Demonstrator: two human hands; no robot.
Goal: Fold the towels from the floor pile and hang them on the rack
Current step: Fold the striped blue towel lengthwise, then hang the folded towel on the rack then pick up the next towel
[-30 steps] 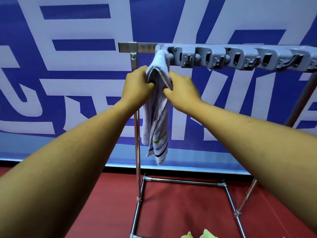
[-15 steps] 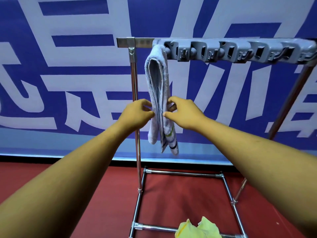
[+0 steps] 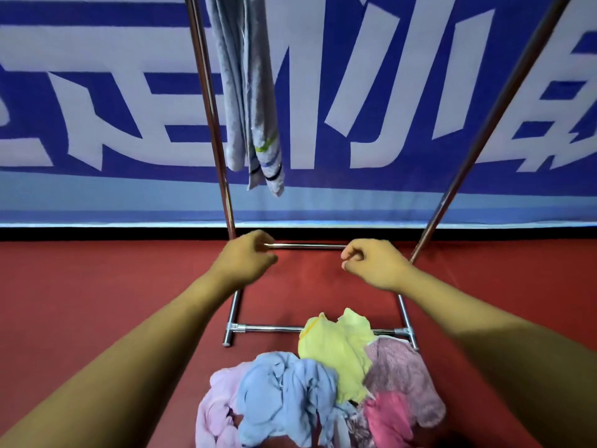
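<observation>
A folded grey towel [image 3: 248, 101] with striped ends hangs from the top of the metal rack [image 3: 210, 92], free of both hands. A pile of crumpled towels lies on the red floor at the rack's foot: a yellow one [image 3: 336, 347], a light blue one [image 3: 287, 396], a pale pink one [image 3: 214, 412], a mauve one [image 3: 403, 379] and a bright pink one [image 3: 387, 421]. My left hand [image 3: 248, 257] and my right hand [image 3: 371, 263] hover above the pile, fingers loosely curled, holding nothing.
The rack's chrome base bars [image 3: 268, 328] frame the floor behind the pile, and the yellow towel drapes over the front bar. The right post [image 3: 478, 130] slants up. A blue and white banner wall [image 3: 387, 108] stands close behind.
Both hands have let go of the hanging grey towel and dropped toward the floor. My view has tilted down, bringing the whole towel pile into sight.
</observation>
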